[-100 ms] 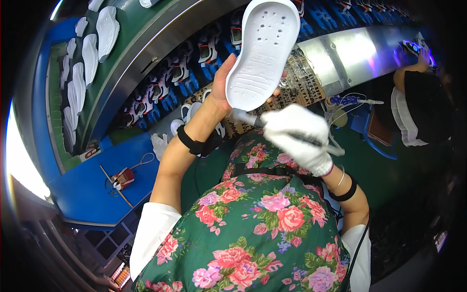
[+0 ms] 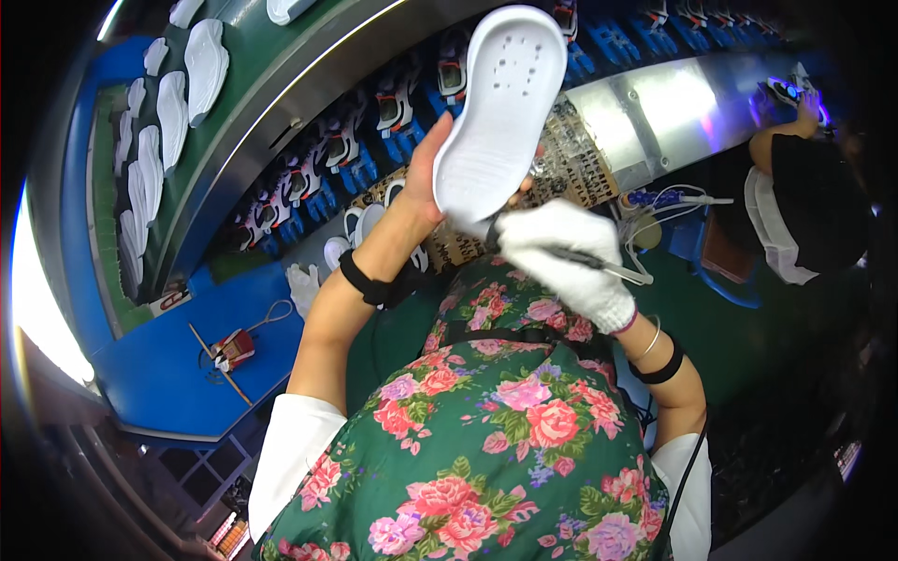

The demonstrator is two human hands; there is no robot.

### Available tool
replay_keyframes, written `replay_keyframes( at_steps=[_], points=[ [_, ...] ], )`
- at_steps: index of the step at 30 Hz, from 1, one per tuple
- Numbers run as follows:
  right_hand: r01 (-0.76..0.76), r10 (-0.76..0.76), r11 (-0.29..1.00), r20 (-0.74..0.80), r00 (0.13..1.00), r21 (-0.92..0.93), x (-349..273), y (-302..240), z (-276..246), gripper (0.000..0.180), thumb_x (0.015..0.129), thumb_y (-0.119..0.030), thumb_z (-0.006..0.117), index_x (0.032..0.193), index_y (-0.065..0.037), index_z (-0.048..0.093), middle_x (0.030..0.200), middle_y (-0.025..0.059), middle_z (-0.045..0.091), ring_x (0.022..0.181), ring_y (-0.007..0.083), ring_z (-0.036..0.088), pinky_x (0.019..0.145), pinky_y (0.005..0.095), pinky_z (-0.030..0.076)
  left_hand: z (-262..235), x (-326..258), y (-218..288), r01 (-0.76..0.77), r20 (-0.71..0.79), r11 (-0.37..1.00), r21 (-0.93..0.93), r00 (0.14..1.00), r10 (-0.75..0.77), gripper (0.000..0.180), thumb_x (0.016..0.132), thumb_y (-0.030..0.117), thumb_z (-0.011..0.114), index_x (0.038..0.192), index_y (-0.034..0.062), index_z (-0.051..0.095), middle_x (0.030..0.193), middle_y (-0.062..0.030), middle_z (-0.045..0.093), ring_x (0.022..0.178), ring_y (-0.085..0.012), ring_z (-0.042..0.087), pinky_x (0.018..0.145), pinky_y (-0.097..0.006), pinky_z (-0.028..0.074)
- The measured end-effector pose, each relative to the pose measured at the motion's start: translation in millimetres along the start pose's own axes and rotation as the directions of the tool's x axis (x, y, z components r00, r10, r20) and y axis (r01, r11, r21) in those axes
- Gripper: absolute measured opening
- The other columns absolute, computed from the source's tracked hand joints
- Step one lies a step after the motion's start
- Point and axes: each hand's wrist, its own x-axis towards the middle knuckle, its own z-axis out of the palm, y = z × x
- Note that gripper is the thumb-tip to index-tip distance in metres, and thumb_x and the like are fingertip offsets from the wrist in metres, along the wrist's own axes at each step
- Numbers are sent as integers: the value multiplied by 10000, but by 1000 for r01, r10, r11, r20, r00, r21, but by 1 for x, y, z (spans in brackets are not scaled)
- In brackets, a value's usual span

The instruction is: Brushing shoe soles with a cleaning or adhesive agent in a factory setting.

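The left hand (image 2: 432,178) is raised above the lap, bare, clasped around the lower edge of a white sole (image 2: 505,103) that stands nearly upright, its long axis leaning slightly to the right. The right hand (image 2: 566,257), in a white glove, is closed on a thin tool (image 2: 599,265) whose front end sits at the sole's bottom rim, just beside the left thumb; the tool's tail sticks out to the right. There is little room between the two hands, which nearly touch under the sole. Beyond the hands, a row of blue holders (image 2: 346,159) runs along the worktop (image 2: 168,365), and past that a green belt (image 2: 243,75) curves away carrying more white soles (image 2: 173,117). To the left of the left hand, the blue worktop lies lower, with a small red device (image 2: 234,348) on it and open space around. Far right of the right hand, another person (image 2: 809,210) sits at a metal plate (image 2: 645,112). The held sole is plain white, smooth, with a raised rim all round and a cluster of small holes in its upper half.
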Motion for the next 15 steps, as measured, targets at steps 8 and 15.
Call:
replay_keyframes(
  at_steps=[8, 15],
  points=[
    [262, -265, 907, 38, 964, -328, 21, -3, -46, 178, 780, -14, 781, 954, -50, 762, 954, 116, 756, 841, 256, 717, 759, 337, 565, 9, -24, -42, -73, -457, 959, -273, 887, -62, 829, 974, 711, 357, 1533, 99, 388, 1412, -274, 522, 1117, -448, 622, 887, -568, 535],
    [460, -501, 571, 155, 852, -681, 29, 6, -51, 278, 774, 4, 705, 1052, -13, 708, 965, 144, 716, 861, 333, 684, 793, 405, 566, 4, -30, -58, 105, -219, 953, -284, 960, -172, 838, 978, 706, 353, 1538, 82, 373, 1421, -277, 518, 1120, -459, 639, 898, -579, 557]
  ],
)
